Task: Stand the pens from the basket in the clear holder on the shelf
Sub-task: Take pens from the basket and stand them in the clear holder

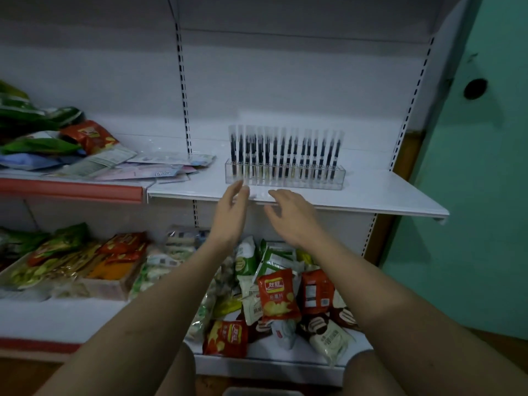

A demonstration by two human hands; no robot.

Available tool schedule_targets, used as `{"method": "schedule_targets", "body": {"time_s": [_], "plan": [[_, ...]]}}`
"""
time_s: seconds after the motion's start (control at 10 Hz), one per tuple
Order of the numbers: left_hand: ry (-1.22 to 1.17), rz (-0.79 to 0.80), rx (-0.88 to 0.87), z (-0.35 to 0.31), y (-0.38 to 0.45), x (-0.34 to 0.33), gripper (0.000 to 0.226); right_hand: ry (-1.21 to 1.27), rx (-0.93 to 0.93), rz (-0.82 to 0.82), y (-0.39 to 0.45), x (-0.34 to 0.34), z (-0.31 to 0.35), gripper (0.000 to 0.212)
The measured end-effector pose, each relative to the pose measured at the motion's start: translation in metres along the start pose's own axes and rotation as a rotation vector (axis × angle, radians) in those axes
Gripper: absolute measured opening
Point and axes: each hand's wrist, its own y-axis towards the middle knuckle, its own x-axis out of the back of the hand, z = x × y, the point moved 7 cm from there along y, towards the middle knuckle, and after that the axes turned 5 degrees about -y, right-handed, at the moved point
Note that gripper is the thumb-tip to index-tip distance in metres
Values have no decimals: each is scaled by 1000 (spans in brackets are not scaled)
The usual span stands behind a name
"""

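Head view. The basket is not seen with certainty; only a grey rim (pixel 257 391) is cut off at the bottom edge. The fingertips of both hands are blurred. Chinese characters are printed on a red crisp packet (pixel 277 298) on the lower shelf, but cannot be read clearly. The clear holder (pixel 285 178) is placed on the white shelf (pixel 385 192), right of scattered sachets (pixel 160 168). The pens (pixel 285 151), dark-barrelled with clear caps, are stood upright in a row inside it. The left hand (pixel 231 215) and right hand (pixel 291 215) are held just before the holder, fingers extended and relaxed, nothing gripped.
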Motion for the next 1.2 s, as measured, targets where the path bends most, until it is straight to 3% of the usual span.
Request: {"method": "schedule_targets", "body": {"time_s": [0.2,0.4,0.6,0.8,0.9,1.0,1.1,1.2], "plan": [[32,16,186,58,-55,-1,47,42,-89,129,-51,-50,2,53],[25,21,384,126,-106,2,47,103,-158,315,-99,-141,-11,54],[26,14,571,207,-143,0,32,215,-278,498,-145,-239,-34,51],[96,32,836,318,-195,0,48,280,-475,743,-196,-338,-65,49],[93,49,968,368,-226,-9,43,267,-578,966,-240,-391,-82,38],[153,48,1072,414,-253,-12,34,183,-534,1235,-290,-437,-92,25],[157,17,1235,452,-280,-10,31,143,-572,1307,-324,-474,-105,25],[227,32,1294,478,-293,-9,45,223,-681,1258,-327,-485,-103,15]]}}
